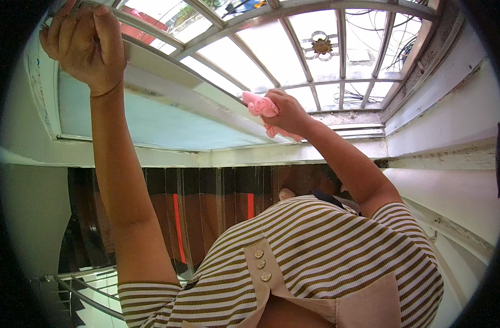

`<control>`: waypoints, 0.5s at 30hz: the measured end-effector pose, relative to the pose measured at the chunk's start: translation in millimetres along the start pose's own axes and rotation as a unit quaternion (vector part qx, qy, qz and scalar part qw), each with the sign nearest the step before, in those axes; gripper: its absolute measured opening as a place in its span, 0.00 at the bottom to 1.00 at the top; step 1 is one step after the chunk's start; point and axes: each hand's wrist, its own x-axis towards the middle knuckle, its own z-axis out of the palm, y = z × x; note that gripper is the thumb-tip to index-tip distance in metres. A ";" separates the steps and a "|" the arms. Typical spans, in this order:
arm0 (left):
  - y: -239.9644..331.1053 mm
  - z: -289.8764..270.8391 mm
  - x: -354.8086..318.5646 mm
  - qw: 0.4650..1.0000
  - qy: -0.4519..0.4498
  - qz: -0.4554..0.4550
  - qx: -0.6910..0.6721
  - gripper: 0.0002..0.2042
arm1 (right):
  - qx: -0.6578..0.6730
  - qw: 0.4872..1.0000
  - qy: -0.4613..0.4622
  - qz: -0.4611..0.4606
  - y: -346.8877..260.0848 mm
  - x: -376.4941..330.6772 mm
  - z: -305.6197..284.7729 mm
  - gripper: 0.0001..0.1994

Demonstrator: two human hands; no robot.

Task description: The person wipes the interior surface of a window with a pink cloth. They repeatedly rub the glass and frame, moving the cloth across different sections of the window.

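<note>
**Pink cloth at work on the window frame**

Pink fabric is bunched tight in the fingers (271,101) of the right hand (282,112); they are curled and pressed together around the cloth (261,106), with a loose tail of it hanging out below the palm. The wad is pressed against the slanted white rail of the open window sash (206,98), about midway along its lower edge, just beside the metal grille (321,46) with its small flower-shaped ornament.

Up at the sash's far upper corner, the left hand (86,44) has its fingers folded over the top of the frame, closed on the rail itself, apparently steadying the pane.

To my eye the step in hand is wiping: the rail is being rubbed while the other hand holds the sash firm. A next stroke would call for sliding the cloth along the rail without letting the pane swing, so the upper grip needs to stay firm and the pressure even.

Frosted pale-blue glass (151,123) fills the sash between the two hands. Below it runs a white sill (233,156), then a brown striped curtain (206,202) with thin red bands. Nearest of all is the person's striped shirt (326,246) in olive and cream. No packages, labels or signs show anywhere.
</note>
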 end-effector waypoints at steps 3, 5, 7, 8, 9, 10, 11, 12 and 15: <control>0.5 6.1 0.2 0.999 0.041 -0.003 -0.032 0.15 | -0.060 0.998 -0.014 0.004 15.6 -9.6 -0.5 0.11; -2.1 9.5 0.9 0.999 0.043 0.010 -0.028 0.15 | -0.132 0.988 -0.060 0.045 29.0 -21.7 -3.5 0.11; -9.6 9.0 -0.9 0.999 0.029 0.023 -0.029 0.16 | -0.222 0.957 -0.137 0.127 42.5 -36.3 -7.8 0.13; -14.1 8.7 -1.6 0.999 0.016 0.031 -0.035 0.16 | -0.201 0.959 -0.144 0.141 60.1 -49.9 -8.3 0.17; -17.9 5.1 -4.4 0.999 -0.001 0.036 -0.036 0.16 | -0.193 0.956 -0.144 0.168 63.2 -62.2 -7.2 0.19; -18.9 0.8 -4.7 0.999 -0.002 0.025 -0.039 0.16 | -0.187 0.953 -0.142 0.193 62.0 -75.3 -7.1 0.21; -17.0 -2.3 -4.2 0.999 -0.002 0.015 -0.042 0.16 | -0.143 0.951 -0.161 0.223 64.2 -88.8 -7.1 0.23; -14.7 -5.9 -2.8 0.999 -0.002 0.006 -0.044 0.16 | -0.099 0.946 -0.179 0.251 65.8 -100.9 -8.0 0.24; 0.0 15.4 0.9 0.998 0.031 -0.033 -0.046 0.15 | -0.127 0.951 -0.163 0.232 77.7 -129.2 -17.7 0.20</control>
